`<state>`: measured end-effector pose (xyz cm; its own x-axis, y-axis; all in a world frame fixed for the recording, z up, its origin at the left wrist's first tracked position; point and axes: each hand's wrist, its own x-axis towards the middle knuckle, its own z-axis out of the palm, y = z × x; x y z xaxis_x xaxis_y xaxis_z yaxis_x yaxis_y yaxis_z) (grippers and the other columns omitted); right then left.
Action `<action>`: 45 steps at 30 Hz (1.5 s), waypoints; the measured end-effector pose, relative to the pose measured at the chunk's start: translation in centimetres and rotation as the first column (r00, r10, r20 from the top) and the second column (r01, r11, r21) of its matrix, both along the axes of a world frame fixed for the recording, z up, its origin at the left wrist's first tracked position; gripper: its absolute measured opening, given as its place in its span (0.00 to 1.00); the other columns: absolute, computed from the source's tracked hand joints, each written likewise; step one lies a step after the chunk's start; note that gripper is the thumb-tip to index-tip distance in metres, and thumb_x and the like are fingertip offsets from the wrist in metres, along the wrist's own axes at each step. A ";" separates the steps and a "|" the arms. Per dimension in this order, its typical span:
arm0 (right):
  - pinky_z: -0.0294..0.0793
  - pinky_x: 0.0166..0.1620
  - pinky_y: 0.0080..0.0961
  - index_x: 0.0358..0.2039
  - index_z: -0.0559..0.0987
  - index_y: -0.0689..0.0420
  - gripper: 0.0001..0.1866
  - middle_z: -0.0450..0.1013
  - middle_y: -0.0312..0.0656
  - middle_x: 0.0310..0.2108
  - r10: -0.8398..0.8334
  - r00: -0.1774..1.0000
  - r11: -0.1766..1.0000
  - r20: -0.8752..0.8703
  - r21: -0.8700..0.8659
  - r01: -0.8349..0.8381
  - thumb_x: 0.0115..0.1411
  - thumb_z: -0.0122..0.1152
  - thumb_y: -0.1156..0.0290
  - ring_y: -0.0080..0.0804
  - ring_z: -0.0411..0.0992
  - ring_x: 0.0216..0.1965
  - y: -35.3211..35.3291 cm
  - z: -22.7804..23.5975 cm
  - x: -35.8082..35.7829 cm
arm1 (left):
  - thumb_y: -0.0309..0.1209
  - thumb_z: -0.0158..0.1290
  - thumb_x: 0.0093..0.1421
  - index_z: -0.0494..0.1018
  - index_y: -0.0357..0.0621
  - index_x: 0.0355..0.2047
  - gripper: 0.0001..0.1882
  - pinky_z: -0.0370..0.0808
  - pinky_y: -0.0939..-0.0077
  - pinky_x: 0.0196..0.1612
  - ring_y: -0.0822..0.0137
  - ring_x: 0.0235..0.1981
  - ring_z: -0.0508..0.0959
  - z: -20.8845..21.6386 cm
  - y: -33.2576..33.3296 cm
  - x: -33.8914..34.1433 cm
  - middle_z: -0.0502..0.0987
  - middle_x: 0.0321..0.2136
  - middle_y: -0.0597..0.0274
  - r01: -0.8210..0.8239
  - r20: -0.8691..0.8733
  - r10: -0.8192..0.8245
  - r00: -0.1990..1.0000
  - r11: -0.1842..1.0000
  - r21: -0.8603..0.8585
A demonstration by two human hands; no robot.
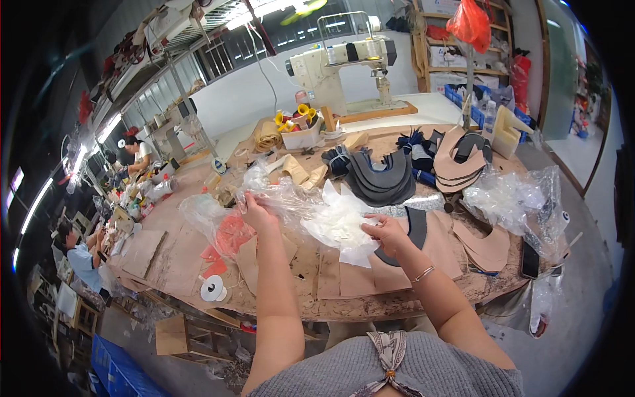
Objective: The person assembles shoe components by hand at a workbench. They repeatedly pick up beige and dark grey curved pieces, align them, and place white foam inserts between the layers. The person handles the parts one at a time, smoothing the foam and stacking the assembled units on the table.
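Over the worktable (185, 258), my left hand (260, 214) is closed on the edge of a clear plastic bag (283, 200). A bunch of thin white pieces (338, 221), loosely fanned, is pinched in my right hand (389, 236). The bag reaches across to the white pieces; whether some lie inside it I cannot tell. Below my right hand are flat tan pieces (433, 255) and a dark curved piece (417, 228). Red pieces in clear plastic (231, 237) lie left of my left hand.
Stacked dark U-shaped pieces (380, 182) and tan ones (456, 159) lie beyond my hands. A sewing machine (344, 66) stands at the back. Nearer are a white spool (213, 288) and a phone (530, 259). Two people (83, 255) work at the far left.
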<state>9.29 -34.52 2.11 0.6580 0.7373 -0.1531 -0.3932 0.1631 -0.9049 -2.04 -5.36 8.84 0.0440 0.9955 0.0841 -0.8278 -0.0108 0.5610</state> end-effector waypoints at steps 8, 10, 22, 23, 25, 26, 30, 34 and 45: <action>0.78 0.42 0.28 0.44 0.75 0.61 0.14 0.76 0.41 0.38 -0.010 0.992 1.000 -0.125 -0.013 0.008 0.61 0.61 0.69 0.27 0.76 0.37 -3.6 -6.2 6.9 | 0.37 0.52 0.64 0.69 0.43 0.34 0.10 0.72 0.76 0.28 0.71 0.26 0.74 5.0 7.1 -4.6 0.73 0.28 0.65 -0.184 0.121 0.188 0.975 0.982 -0.044; 0.77 0.47 0.34 0.50 0.72 0.62 0.17 0.74 0.45 0.45 0.103 0.974 0.968 -0.201 0.246 -0.052 0.63 0.57 0.69 0.33 0.75 0.44 -4.1 -6.7 7.5 | 0.38 0.52 0.64 0.69 0.41 0.39 0.13 0.73 0.74 0.27 0.70 0.26 0.74 2.6 12.9 -6.2 0.73 0.27 0.64 -0.094 0.121 0.082 0.989 0.991 0.099; 0.77 0.46 0.27 0.58 0.67 0.58 0.22 0.73 0.40 0.48 -0.015 0.996 0.896 -0.087 0.442 0.052 0.63 0.55 0.75 0.26 0.74 0.45 -5.2 -0.7 1.7 | 0.39 0.53 0.63 0.65 0.38 0.54 0.24 0.69 0.71 0.51 0.64 0.46 0.73 -3.5 -7.2 -2.3 0.72 0.46 0.58 -0.028 -0.473 0.252 0.844 0.902 0.431; 0.77 0.45 0.26 0.58 0.67 0.57 0.23 0.73 0.39 0.47 -0.018 0.999 0.905 -0.050 0.423 0.038 0.63 0.56 0.76 0.25 0.74 0.44 -4.9 -0.3 1.2 | 0.38 0.52 0.63 0.64 0.38 0.56 0.25 0.68 0.68 0.54 0.63 0.48 0.72 -4.6 -8.6 -2.7 0.72 0.48 0.56 0.280 -0.472 -0.073 0.879 0.879 0.387; 0.74 0.41 0.20 0.57 0.69 0.57 0.23 0.73 0.35 0.41 -0.034 0.999 0.917 -0.020 0.398 0.039 0.61 0.58 0.76 0.18 0.73 0.39 -4.8 0.3 0.6 | 0.37 0.51 0.64 0.62 0.37 0.58 0.25 0.69 0.64 0.56 0.60 0.51 0.72 -5.9 -11.3 -2.8 0.71 0.50 0.53 0.765 -0.365 -0.679 0.637 0.617 0.187; 0.74 0.40 0.18 0.56 0.69 0.56 0.23 0.73 0.34 0.39 -0.038 0.999 0.918 0.012 0.395 0.030 0.60 0.59 0.76 0.17 0.72 0.38 -4.8 0.0 1.0 | 0.37 0.50 0.65 0.62 0.38 0.58 0.25 0.71 0.62 0.56 0.59 0.53 0.73 -5.5 -12.9 -2.8 0.71 0.51 0.52 0.910 -0.220 -0.884 0.412 0.410 0.061; 0.69 0.38 0.17 0.53 0.72 0.59 0.21 0.71 0.32 0.35 -0.203 0.930 0.972 0.306 0.174 0.155 0.59 0.62 0.73 0.16 0.69 0.34 -5.6 0.1 1.2 | 0.32 0.48 0.65 0.62 0.37 0.57 0.22 0.76 0.58 0.52 0.56 0.51 0.75 -5.1 -16.2 -3.0 0.71 0.52 0.51 0.980 -0.367 -0.918 0.151 0.188 -0.066; 0.70 0.45 0.32 0.46 0.75 0.57 0.22 0.70 0.43 0.41 -0.371 0.065 0.814 0.926 0.291 0.504 0.50 0.69 0.70 0.38 0.69 0.44 -6.8 0.7 -1.1 | 0.27 0.46 0.65 0.61 0.38 0.57 0.20 0.77 0.55 0.50 0.54 0.50 0.76 -6.5 -18.5 -2.5 0.71 0.52 0.50 0.836 -0.358 -0.775 0.521 0.547 0.033; 0.73 0.40 0.28 0.32 0.77 0.60 0.07 0.73 0.42 0.29 -0.318 0.149 0.916 0.936 0.263 0.304 0.53 0.65 0.76 0.37 0.72 0.35 -6.4 0.9 -3.8 | 0.24 0.46 0.65 0.59 0.38 0.59 0.22 0.75 0.56 0.52 0.56 0.52 0.73 -5.2 -20.9 -3.5 0.70 0.52 0.52 0.755 -0.318 -0.699 0.640 0.650 0.090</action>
<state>5.46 -40.96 3.02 0.4668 0.4278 0.7740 0.8421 0.0522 -0.5367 -5.50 -26.31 3.64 0.7915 0.5912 0.1550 -0.4574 0.4048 0.7918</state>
